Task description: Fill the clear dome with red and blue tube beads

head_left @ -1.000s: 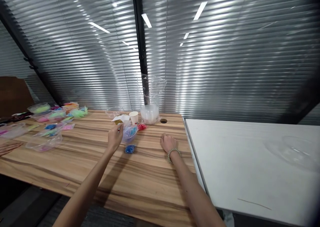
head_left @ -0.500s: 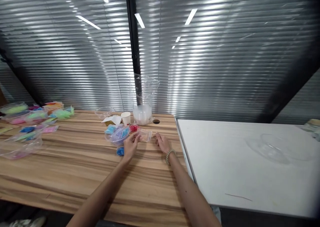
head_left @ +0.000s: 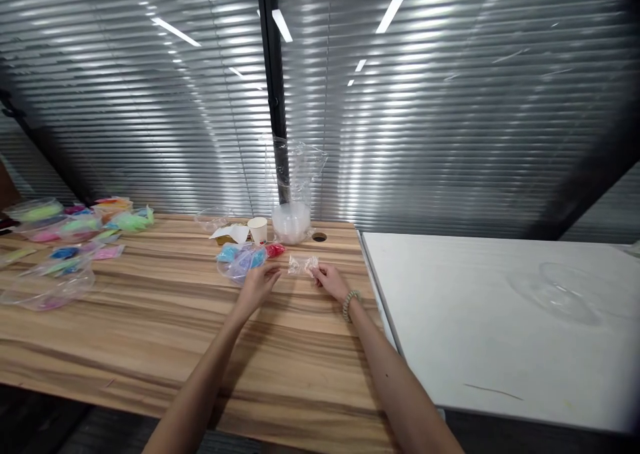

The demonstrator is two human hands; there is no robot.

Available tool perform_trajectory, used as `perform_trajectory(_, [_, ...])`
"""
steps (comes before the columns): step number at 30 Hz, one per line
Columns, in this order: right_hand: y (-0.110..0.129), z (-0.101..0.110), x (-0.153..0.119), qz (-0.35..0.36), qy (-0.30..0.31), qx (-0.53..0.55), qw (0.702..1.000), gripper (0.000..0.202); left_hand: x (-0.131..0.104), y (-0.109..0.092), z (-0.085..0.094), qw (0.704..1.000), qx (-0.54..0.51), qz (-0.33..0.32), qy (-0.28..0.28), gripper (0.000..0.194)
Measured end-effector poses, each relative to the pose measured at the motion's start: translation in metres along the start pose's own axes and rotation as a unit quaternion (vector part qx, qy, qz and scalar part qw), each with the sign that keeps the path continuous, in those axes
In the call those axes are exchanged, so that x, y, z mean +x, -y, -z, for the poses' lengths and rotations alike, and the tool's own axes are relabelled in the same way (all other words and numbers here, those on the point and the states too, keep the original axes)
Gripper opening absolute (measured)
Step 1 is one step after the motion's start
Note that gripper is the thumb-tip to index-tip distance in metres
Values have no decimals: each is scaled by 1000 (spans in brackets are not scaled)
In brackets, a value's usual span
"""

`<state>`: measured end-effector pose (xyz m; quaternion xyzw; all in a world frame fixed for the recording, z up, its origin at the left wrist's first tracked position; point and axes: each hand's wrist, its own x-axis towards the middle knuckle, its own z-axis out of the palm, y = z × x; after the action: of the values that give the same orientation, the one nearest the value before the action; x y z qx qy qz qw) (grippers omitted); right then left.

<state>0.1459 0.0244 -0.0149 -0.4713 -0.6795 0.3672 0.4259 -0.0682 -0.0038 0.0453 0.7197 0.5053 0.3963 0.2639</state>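
The right hand (head_left: 330, 281) is pinching the right end of a small clear packet (head_left: 301, 265) between nearly closed thumb and fingertips, over the wooden tabletop (head_left: 305, 347). The left hand (head_left: 261, 285) is hovering just beside the packet's other end, thumb and fingers partly apart, with nothing visible in its hold. The film is looking thin and crinkled, so good handling is probably calling for a light pinch near the edge and a steadying left hand rather than a hard pull; whatever the packet is containing is too small to tell. Just left, a clear bowl (head_left: 231, 277) is holding purple and light-blue contents, with a red packet (head_left: 275, 251) lying near its far side. Behind, a paper cup (head_left: 257, 231) is standing upright, its contents not showing, and a clear bag (head_left: 306, 164) is enclosing translucent bowls (head_left: 291, 224), seemingly stacked
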Motion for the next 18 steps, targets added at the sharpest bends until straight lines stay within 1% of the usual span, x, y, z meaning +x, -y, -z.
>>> perform_trajectory(1, [1, 0, -1, -4, -11, -20, 1000, 37, -3, 0, 10, 999, 45, -6, 26, 32])
perform_trajectory(3, [3, 1, -2, -19, -52, -76, 996, 39, -9, 2, 28, 987, 124, 6, 107, 34])
perform_trajectory(5, [4, 1, -3, -35, -111, -133, 984, 42, -14, 8, 41, 965, 181, 35, 188, 53])
perform_trajectory(6, [4, 2, -3, -42, -137, -155, 978, 44, -16, 11, 45, 954, 199, 47, 218, 62])
perform_trajectory(7, [3, 2, -4, -49, -158, -172, 971, 46, -17, 14, 48, 947, 212, 57, 235, 68])
perform_trajectory(9, [3, 3, -3, -59, -187, -199, 960, 51, -16, 17, 47, 945, 225, 63, 229, 69])
perform_trajectory(11, [2, 3, -3, -62, -202, -217, 953, 53, -12, 16, 41, 959, 206, 46, 187, 63])
perform_trajectory(12, [3, 3, -3, -59, -205, -223, 951, 54, -10, 14, 37, 970, 180, 33, 162, 59])
perform_trajectory(14, [5, 2, -4, -44, -202, -227, 952, 53, -6, 9, 25, 989, 95, 16, 108, 51])
perform_trajectory(15, [7, 1, -5, -34, -197, -228, 953, 51, -5, 6, 18, 995, 40, 19, 86, 50])
perform_trajectory(16, [9, 0, -6, -24, -190, -230, 954, 50, -5, 4, 11, 997, -23, 29, 72, 49])
perform_trajectory(18, [14, -3, -9, 4, -167, -232, 958, 46, -5, 1, -2, 985, -144, 59, 72, 52])
